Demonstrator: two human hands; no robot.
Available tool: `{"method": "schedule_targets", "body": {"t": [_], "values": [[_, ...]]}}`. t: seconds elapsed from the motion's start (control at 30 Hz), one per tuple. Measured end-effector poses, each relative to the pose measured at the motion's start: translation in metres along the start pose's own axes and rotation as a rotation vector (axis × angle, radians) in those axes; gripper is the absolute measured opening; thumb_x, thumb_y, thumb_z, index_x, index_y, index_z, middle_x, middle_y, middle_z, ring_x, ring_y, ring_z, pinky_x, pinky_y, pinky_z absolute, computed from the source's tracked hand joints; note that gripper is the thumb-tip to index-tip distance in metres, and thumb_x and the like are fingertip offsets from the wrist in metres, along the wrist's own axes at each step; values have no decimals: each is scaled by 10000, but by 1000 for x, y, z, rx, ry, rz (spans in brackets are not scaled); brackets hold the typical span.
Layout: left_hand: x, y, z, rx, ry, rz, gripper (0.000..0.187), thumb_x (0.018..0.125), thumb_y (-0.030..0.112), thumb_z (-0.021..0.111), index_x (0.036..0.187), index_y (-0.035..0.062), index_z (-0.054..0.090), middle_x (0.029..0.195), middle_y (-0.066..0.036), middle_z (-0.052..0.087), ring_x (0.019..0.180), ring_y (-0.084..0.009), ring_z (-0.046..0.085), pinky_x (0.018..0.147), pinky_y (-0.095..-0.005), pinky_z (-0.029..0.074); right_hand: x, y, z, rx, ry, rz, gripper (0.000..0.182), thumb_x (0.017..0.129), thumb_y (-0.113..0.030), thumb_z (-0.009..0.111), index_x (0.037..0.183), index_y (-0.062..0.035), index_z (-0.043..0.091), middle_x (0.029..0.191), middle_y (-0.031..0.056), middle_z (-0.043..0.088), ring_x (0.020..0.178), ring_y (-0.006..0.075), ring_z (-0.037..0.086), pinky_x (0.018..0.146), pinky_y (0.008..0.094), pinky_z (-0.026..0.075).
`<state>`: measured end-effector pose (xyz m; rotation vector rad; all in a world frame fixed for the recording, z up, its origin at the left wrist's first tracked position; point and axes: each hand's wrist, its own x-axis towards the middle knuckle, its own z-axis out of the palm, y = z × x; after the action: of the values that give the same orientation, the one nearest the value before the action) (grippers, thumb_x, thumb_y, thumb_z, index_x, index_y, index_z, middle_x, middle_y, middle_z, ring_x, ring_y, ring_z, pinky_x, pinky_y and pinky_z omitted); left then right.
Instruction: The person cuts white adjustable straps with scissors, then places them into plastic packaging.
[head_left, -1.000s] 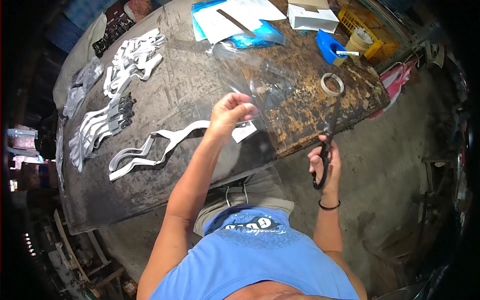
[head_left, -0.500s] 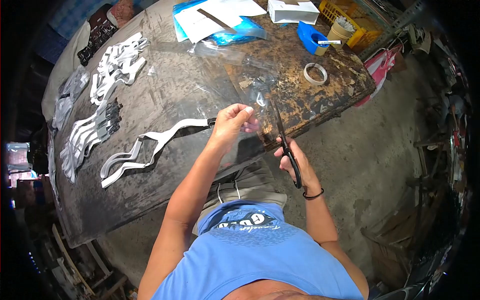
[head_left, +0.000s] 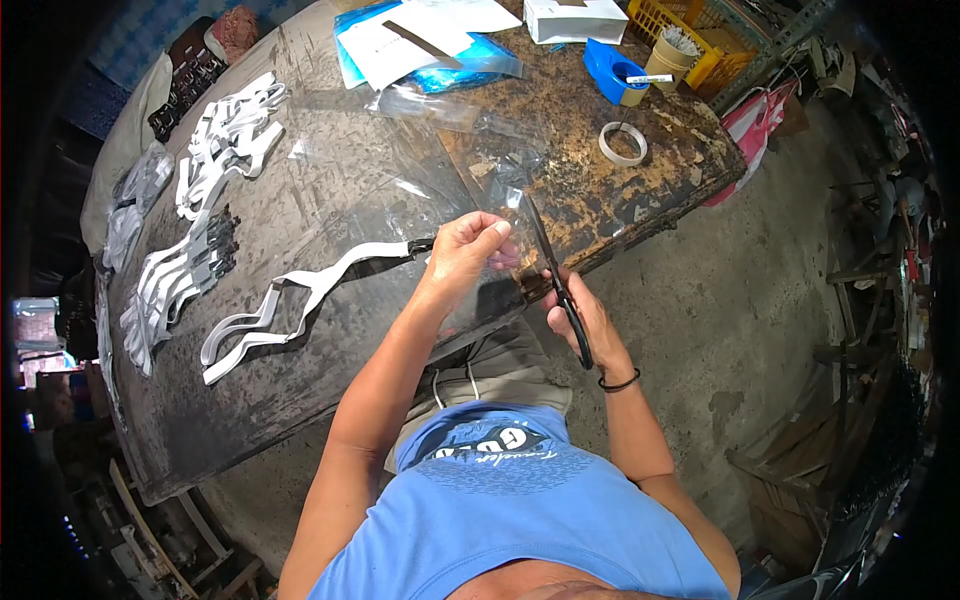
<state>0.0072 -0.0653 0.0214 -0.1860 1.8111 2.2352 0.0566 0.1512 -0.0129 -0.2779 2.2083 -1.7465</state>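
My right hand [head_left: 580, 310] grips black-handled scissors [head_left: 558, 280], their long blades pointing up and slightly left. Left of the blades, my left hand [head_left: 475, 245] is closed in a pinch at the edge of a clear plastic sheet [head_left: 410, 187], which is hard to make out against the table. A white strap with a black end [head_left: 320, 282] lies on the table, its black end beside my left wrist. Further left rest a bundle of white straps with grey and black ends [head_left: 185, 275] and a tangled pile of white straps [head_left: 225, 140].
On the worn table [head_left: 250, 430] are papers [head_left: 400, 45] over blue plastic, a white box [head_left: 575, 22], a blue tape dispenser [head_left: 612, 75], a tape roll [head_left: 623, 144] and a cup [head_left: 673, 60]. A yellow crate [head_left: 720, 70] stands at the back right.
My right hand and the scissors have moved slightly left, bringing the blades closer to my left hand. My left hand keeps its pinch. The whole view has shifted slightly.
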Motion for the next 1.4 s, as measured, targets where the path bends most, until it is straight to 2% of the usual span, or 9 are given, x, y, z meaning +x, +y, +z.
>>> {"method": "schedule_targets", "body": {"t": [0.2,0.4,0.7,0.73,0.8,0.87,0.9,0.97,1.4], "values": [[2,0,1,17,6,-12,213,938,249,604,946,36,603,811,-78,672,744,-162,669,677,-264,512,1,-1,1,8,18,-5,933,740,-742,604,1295,-3,474,832,-19,534,676,78,508,590,228,424],[6,-2,-1,29,-14,-2,216,937,251,605,959,36,603,821,-86,681,755,-174,679,673,-262,509,3,-6,0,-50,40,-63,899,745,-710,632,1276,2,490,748,-28,515,656,74,495,599,219,412],[7,-3,1,13,-14,-9,210,933,241,612,948,32,607,806,-69,668,744,-166,671,666,-261,506,1,5,6,-42,100,-76,872,747,-678,642,1269,3,490,700,-47,491,611,50,482,548,207,399],[8,-3,1,12,-13,-8,210,933,241,612,948,32,607,806,-69,668,744,-166,671,666,-261,506,0,5,4,-38,85,-38,853,749,-658,660,1253,11,498,751,11,543,661,105,540,607,251,441],[9,-4,1,8,-20,-7,203,931,232,616,940,30,608,796,-63,664,736,-157,663,665,-262,506,1,5,3,-35,69,-2,834,752,-638,678,1237,19,506,803,68,596,710,160,598,666,296,483],[9,-6,1,17,-22,-3,196,933,224,614,939,28,609,790,-62,663,731,-153,658,664,-264,507,1,2,2,-36,47,12,846,753,-655,665,1244,14,501,797,62,593,716,165,601,664,304,486],[9,-6,1,27,-26,0,190,935,217,612,938,27,609,785,-61,661,726,-149,654,663,-266,508,2,2,3,-36,46,12,846,753,-655,665,1244,14,501,797,62,593,716,165,601,664,304,486],[9,-7,2,33,-28,0,185,938,210,607,939,24,609,780,-60,660,723,-147,651,665,-267,510,4,0,6,-2,74,19,956,708,-749,617,1284,-1,467,732,-28,507,574,60,511,480,214,416],[9,-6,3,29,-25,-25,197,935,194,599,961,0,605,790,-64,652,724,-138,631,691,-277,520,15,3,5,-25,59,3,1002,692,-811,558,1271,1,460,738,-21,486,592,73,517,489,235,423]]}}
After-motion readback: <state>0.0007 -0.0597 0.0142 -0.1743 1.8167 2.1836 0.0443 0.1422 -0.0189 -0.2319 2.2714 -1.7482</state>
